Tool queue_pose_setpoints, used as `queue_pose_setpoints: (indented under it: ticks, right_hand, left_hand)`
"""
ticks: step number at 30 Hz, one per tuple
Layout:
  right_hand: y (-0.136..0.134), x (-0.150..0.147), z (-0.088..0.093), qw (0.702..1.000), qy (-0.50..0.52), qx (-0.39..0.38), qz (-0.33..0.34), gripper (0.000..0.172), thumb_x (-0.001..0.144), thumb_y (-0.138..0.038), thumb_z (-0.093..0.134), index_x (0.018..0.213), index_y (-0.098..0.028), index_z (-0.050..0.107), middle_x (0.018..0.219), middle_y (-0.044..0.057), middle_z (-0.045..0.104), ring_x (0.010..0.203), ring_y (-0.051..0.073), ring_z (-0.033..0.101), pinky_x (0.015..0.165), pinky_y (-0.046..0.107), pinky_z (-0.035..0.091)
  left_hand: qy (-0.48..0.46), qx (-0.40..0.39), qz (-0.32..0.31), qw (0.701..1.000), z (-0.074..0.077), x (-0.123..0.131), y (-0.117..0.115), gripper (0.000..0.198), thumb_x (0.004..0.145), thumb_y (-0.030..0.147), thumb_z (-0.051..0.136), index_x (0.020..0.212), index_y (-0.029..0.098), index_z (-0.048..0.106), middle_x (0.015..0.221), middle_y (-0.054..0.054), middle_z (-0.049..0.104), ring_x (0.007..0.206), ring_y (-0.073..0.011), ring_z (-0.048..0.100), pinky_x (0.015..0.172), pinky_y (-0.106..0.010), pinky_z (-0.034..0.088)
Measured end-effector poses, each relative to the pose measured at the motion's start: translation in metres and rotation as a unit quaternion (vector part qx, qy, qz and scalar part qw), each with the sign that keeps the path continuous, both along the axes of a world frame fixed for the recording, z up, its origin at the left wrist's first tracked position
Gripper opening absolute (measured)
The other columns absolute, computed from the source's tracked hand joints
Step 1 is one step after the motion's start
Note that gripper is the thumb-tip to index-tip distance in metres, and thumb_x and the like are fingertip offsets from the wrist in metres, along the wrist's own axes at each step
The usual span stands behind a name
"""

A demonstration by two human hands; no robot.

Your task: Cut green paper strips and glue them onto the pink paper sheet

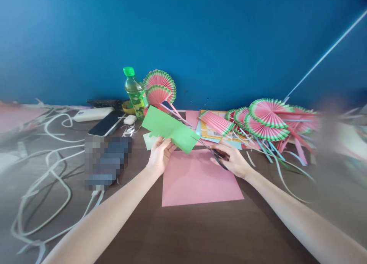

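Green paper, pink sheet, blue wall

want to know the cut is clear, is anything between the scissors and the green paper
Nothing visible is: the scissors in the right hand reach the green paper, held by the left hand. The pink sheet lies below, on the table.

The left hand holds a piece of green paper; the right hand grips scissors, blades at the paper's right end. Below, a pink paper sheet lies on the brown surface. Pleated paper fans lie to the right, and a green-capped bottle stands near the blue wall.
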State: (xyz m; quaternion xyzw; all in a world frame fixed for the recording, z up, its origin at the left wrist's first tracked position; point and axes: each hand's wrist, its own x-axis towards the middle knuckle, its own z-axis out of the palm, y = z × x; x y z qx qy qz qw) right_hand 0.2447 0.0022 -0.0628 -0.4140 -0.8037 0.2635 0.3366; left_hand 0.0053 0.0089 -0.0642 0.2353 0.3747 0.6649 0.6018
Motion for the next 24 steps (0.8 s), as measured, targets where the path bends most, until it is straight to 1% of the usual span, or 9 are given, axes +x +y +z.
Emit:
queue_pose_setpoints:
  ticks: [5, 9, 11, 17, 24]
  right_hand:
    - [0.0008, 0.0018, -0.0021, 1.0, -0.002, -0.021, -0.005, 0.034, 0.075, -0.039, 0.059, 0.097, -0.014, 0.063, 0.074, 0.002, 0.046, 0.063, 0.013, 0.046, 0.058, 0.026, 0.042]
    - [0.0023, 0.0039, -0.0059, 0.998, 0.009, -0.056, 0.001, 0.037, 0.075, -0.044, 0.059, 0.1, -0.017, 0.065, 0.081, 0.004, 0.052, 0.071, 0.016, 0.051, 0.064, 0.028, 0.045]
    - [0.0027, 0.0041, -0.0064, 0.998, 0.01, -0.057, 0.003, 0.038, 0.075, -0.045, 0.058, 0.1, -0.017, 0.065, 0.082, 0.005, 0.053, 0.073, 0.017, 0.052, 0.066, 0.03, 0.046]
    - [0.0017, 0.003, -0.0023, 0.999, -0.019, -0.034, 0.001, 0.036, 0.076, -0.044, 0.056, 0.099, -0.018, 0.068, 0.077, 0.005, 0.055, 0.075, 0.019, 0.052, 0.067, 0.032, 0.046]
    - [0.0014, 0.0036, -0.0008, 0.998, 0.0, -0.06, 0.003, 0.038, 0.076, -0.045, 0.057, 0.098, -0.016, 0.068, 0.081, 0.006, 0.057, 0.075, 0.018, 0.052, 0.069, 0.033, 0.045]
  left_hand:
    - [0.004, 0.013, -0.019, 1.0, 0.0002, 0.0006, -0.0005, 0.023, 0.06, 0.012, 0.067, 0.07, 0.019, 0.048, 0.072, 0.003, 0.063, 0.064, -0.0095, 0.061, 0.067, -0.024, 0.051]
    - [0.013, 0.013, -0.022, 1.0, -0.0006, 0.0012, -0.0004, 0.025, 0.059, 0.012, 0.067, 0.067, 0.019, 0.044, 0.069, 0.003, 0.062, 0.064, -0.01, 0.062, 0.068, -0.025, 0.051]
    - [0.014, 0.015, -0.024, 1.0, -0.0009, 0.0015, -0.0004, 0.024, 0.06, 0.011, 0.066, 0.068, 0.019, 0.045, 0.069, 0.003, 0.061, 0.064, -0.0099, 0.061, 0.068, -0.025, 0.051]
    - [0.029, 0.02, -0.03, 0.999, -0.0018, 0.0013, -0.0005, 0.021, 0.062, 0.012, 0.065, 0.07, 0.019, 0.046, 0.068, 0.004, 0.061, 0.064, -0.0099, 0.061, 0.071, -0.026, 0.051]
    - [0.02, 0.02, -0.033, 0.999, -0.0018, 0.0012, -0.0011, 0.02, 0.061, 0.011, 0.064, 0.067, 0.019, 0.047, 0.069, 0.003, 0.062, 0.066, -0.0107, 0.062, 0.071, -0.027, 0.051]
